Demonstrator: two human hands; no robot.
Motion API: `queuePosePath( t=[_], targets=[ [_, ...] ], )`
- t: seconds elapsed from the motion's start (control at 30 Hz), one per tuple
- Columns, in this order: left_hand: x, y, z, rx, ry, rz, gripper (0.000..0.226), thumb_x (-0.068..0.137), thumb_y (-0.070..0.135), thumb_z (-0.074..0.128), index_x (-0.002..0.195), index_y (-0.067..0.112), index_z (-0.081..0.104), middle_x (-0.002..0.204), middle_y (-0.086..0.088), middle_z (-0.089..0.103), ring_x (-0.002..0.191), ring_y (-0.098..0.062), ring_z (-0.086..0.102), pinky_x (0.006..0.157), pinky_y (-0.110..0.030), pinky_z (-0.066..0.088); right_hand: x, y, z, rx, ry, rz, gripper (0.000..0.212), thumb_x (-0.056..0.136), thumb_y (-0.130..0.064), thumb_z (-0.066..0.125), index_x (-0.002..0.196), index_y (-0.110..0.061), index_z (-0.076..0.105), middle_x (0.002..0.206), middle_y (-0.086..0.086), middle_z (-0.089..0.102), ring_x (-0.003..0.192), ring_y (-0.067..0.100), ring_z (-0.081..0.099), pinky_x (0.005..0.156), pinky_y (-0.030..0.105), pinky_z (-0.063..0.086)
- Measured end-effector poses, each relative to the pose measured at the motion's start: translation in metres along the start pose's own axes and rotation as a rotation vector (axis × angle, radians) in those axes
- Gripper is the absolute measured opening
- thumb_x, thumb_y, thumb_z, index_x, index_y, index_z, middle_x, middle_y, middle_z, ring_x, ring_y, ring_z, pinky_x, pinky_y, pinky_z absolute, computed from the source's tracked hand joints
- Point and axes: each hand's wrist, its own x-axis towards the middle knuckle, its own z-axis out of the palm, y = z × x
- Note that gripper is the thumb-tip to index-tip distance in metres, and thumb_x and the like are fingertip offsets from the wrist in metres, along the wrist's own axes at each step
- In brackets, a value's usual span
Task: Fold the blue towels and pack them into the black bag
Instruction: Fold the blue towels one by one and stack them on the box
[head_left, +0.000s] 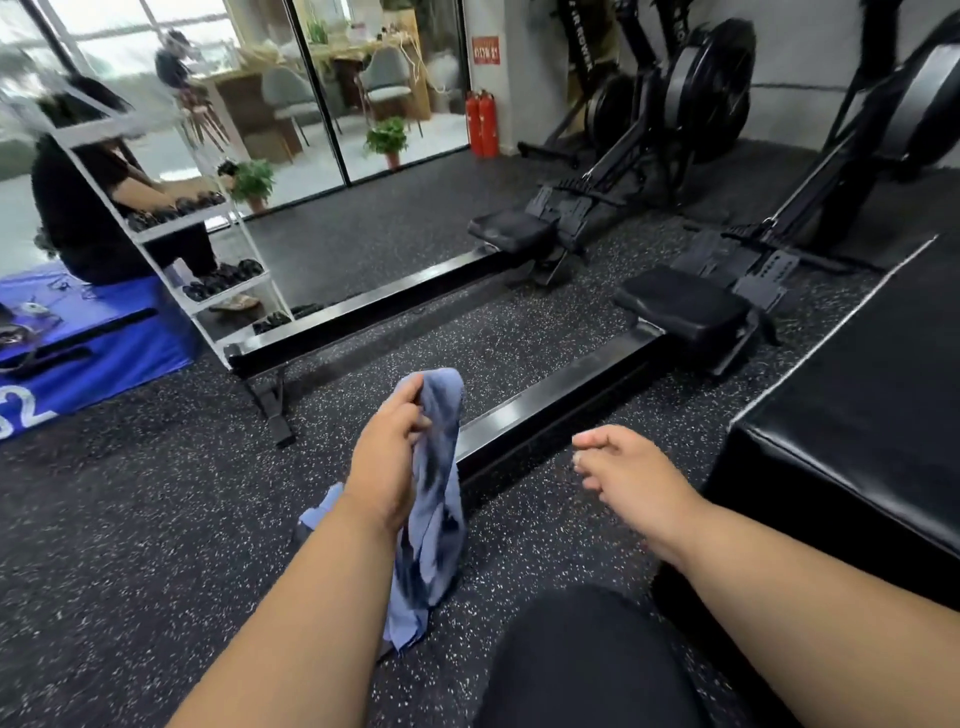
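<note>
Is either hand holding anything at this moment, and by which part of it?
The left hand grips the crumpled blue cloth towel near its upper end; the rest hangs down toward the floor. The right hand holds nothing, fingers loosely extended.

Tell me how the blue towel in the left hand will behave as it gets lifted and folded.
The blue towel probably stays floppy: it hangs in loose vertical folds below the left hand, which grips its top. It looks light, since one hand holds it up alone. It will likely need the free right hand, or a flat surface, to fold neatly.

Rowing machine rail (545, 410) blocks ahead; black box (857, 441) walls right; speckled floor (130, 519) left open.
</note>
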Motion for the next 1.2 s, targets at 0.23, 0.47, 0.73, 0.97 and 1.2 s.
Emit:
queuePosePath(
  t=[0.23,0.47,0.73,0.97,1.2],
  targets=[
    [-0.068,0.063,0.04,-0.342,-0.029,0.026,0.053,0.074,0.019,0.065,0.126,0.014,0.077,0.109,-0.002,0.062,0.096,-0.019,0.047,0.098,-0.026,0.044,-0.084,-0.012,-0.042,0.052,0.096,-0.059,0.019,0.097,-0.03,0.065,0.114,-0.036,0.068,0.108,0.006,0.074,0.094,0.014,0.07,0.081,0.036,0.055],
    [-0.151,0.109,0.104,-0.328,-0.377,0.077,0.07,0.073,0.018,0.046,0.138,-0.003,0.061,0.139,-0.016,0.067,0.134,-0.023,0.06,0.119,-0.036,0.04,-0.147,-0.012,-0.071,0.129,0.087,-0.142,0.045,0.096,-0.03,0.074,0.138,-0.034,0.06,0.118,-0.011,0.067,0.091,0.005,0.067,0.076,0.02,0.047],
    [-0.205,0.142,0.178,-0.28,-0.652,0.114,0.075,0.075,0.027,0.041,0.141,-0.002,0.06,0.145,-0.018,0.062,0.14,-0.032,0.053,0.122,-0.045,0.031,-0.217,-0.043,-0.124,0.208,0.304,-0.38,0.01,0.1,-0.022,0.068,0.098,-0.013,0.071,0.084,-0.006,0.072,0.074,0.006,0.063,0.072,0.026,0.051],
    [-0.229,0.137,0.228,-0.249,-0.787,0.121,0.079,0.067,0.032,0.053,0.141,0.007,0.063,0.144,-0.011,0.065,0.14,-0.028,0.054,0.123,-0.043,0.03,-0.28,-0.04,-0.188,0.447,0.343,-0.382,0.016,0.094,-0.033,0.056,0.091,-0.019,0.064,0.09,0.008,0.063,0.088,0.022,0.057,0.082,0.044,0.043],
    [-0.237,0.071,0.264,0.004,-0.799,0.003,0.081,0.071,0.03,0.052,0.152,0.031,0.053,0.153,0.007,0.056,0.139,-0.016,0.052,0.115,-0.042,0.034,-0.322,-0.031,-0.239,0.734,0.361,-0.428,0.023,0.109,-0.018,0.046,0.113,-0.003,0.064,0.109,0.016,0.07,0.107,0.026,0.067,0.098,0.043,0.052]
  ],
)
